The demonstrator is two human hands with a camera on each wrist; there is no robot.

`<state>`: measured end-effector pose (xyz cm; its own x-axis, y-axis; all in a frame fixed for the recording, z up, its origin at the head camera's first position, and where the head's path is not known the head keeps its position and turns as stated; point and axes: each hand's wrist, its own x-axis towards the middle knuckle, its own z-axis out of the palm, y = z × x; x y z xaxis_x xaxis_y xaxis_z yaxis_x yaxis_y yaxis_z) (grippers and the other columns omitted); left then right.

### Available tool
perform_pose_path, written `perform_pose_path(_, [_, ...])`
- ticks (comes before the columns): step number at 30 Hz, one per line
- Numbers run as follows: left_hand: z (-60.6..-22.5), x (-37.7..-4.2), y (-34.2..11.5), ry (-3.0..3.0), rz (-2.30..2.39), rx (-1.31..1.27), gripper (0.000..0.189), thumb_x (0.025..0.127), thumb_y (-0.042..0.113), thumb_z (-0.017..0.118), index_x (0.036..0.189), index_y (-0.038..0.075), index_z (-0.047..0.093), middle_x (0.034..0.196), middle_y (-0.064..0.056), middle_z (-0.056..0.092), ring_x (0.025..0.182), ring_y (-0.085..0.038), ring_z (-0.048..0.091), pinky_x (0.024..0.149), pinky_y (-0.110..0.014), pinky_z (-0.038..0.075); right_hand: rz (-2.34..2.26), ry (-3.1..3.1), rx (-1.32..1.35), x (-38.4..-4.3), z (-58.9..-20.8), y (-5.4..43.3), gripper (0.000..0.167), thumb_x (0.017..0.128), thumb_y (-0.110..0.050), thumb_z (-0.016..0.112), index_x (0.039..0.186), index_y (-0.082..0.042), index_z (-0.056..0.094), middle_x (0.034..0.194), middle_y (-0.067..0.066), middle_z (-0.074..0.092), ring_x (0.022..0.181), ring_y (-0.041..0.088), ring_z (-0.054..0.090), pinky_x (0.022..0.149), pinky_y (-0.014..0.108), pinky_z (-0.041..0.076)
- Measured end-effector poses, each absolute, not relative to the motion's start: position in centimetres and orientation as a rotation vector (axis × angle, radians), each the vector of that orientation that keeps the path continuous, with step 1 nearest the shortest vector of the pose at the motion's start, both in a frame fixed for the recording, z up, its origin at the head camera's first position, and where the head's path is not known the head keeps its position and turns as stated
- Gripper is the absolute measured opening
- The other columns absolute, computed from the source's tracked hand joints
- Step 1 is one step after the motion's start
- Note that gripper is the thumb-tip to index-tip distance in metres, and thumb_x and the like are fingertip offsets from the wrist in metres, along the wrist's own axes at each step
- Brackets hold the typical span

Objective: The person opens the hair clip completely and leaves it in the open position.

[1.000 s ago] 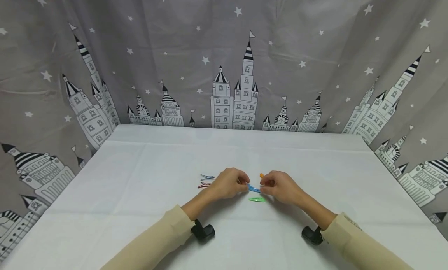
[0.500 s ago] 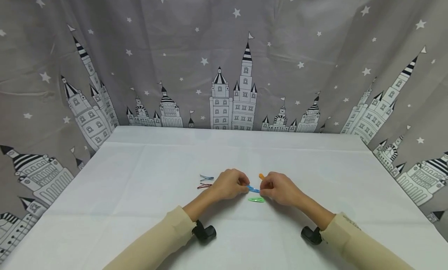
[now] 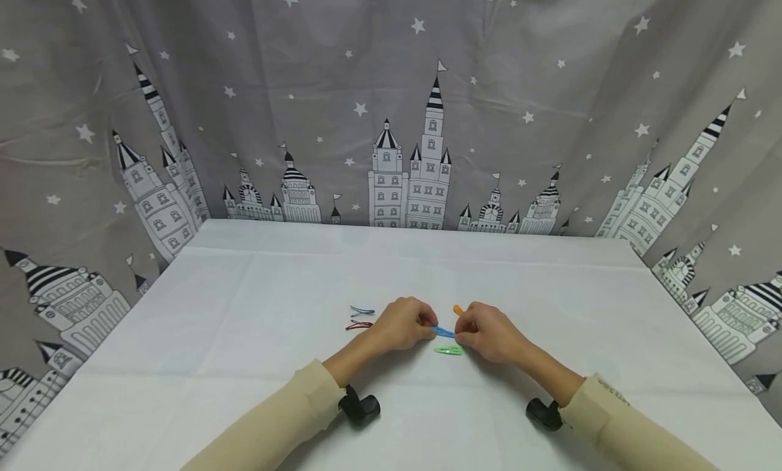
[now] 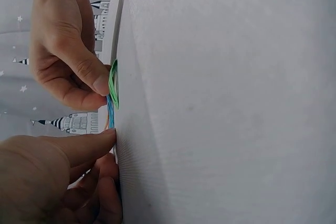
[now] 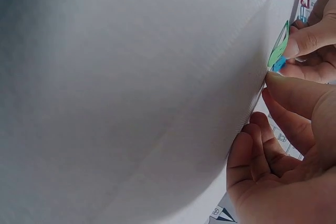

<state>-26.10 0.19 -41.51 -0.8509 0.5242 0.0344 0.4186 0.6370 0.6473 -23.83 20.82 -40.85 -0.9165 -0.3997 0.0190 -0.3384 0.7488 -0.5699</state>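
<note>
A blue snap hair clip (image 3: 443, 332) lies between the two hands in the head view. My left hand (image 3: 405, 325) pinches its left end between thumb and fingers. At its right end, my right hand (image 3: 490, 330) pinches with thumb and forefinger. Just in front of the blue clip lies a green snap hair clip (image 3: 449, 350), also seen as a green loop (image 4: 114, 85) in the left wrist view. An orange clip (image 3: 458, 310) shows behind the right hand, partly hidden by its fingers.
Left of the left hand lie a dark blue hair clip (image 3: 362, 311) and a dark red hair clip (image 3: 359, 325), both with spread legs. A white cloth (image 3: 244, 322) covers the table. Behind it hangs a grey curtain (image 3: 305, 84) with printed castles.
Both hands stay on the blue clip, with hardly any movement. Slightly more of the orange clip shows beside the right hand. The whole head view shifts a little.
</note>
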Motion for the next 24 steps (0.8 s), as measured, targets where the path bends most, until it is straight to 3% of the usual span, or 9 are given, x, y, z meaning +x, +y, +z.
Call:
perform_pose_path(10, [-41.52, -26.05, 0.19, 2.690, 1.052, 0.805, 0.013, 0.084, 0.007, 0.077, 0.077, 0.013, 0.068, 0.071, 0.008, 0.061, 0.068, -0.009, 0.053, 0.067, -0.028, 0.043, -0.936, 2.814, -0.700, -23.72, -40.98, 20.97, 0.005, 0.085, -0.012, 0.076, 0.081, -0.010, 0.073, 0.081, -0.002, 0.054, 0.070, 0.014, 0.047, 0.063, 0.030, 0.040])
perform_pose_path(19, [-41.51, -26.14, 0.06, 2.678, 1.044, 0.823, 0.000, 0.085, 0.009, 0.076, 0.085, 0.009, 0.076, 0.076, 0.009, 0.067, 0.070, -0.008, 0.053, 0.067, -0.027, 0.043, -0.947, 2.817, -0.706, -23.80, -41.06, 21.10, 0.005, 0.086, -0.010, 0.075, 0.082, -0.007, 0.073, 0.081, -0.003, 0.054, 0.070, 0.014, 0.047, 0.064, 0.030, 0.040])
perform_pose_path(24, [-41.66, -26.24, -0.03, 2.677, 1.045, 0.841, 0.006, 0.085, 0.014, 0.078, 0.085, 0.008, 0.078, 0.078, 0.010, 0.070, 0.071, -0.007, 0.053, 0.066, -0.026, 0.042, -0.945, 2.812, -0.708, -23.82, -41.18, 21.11, 0.004, 0.087, -0.008, 0.074, 0.083, -0.006, 0.073, 0.081, -0.003, 0.054, 0.071, 0.014, 0.047, 0.065, 0.030, 0.040])
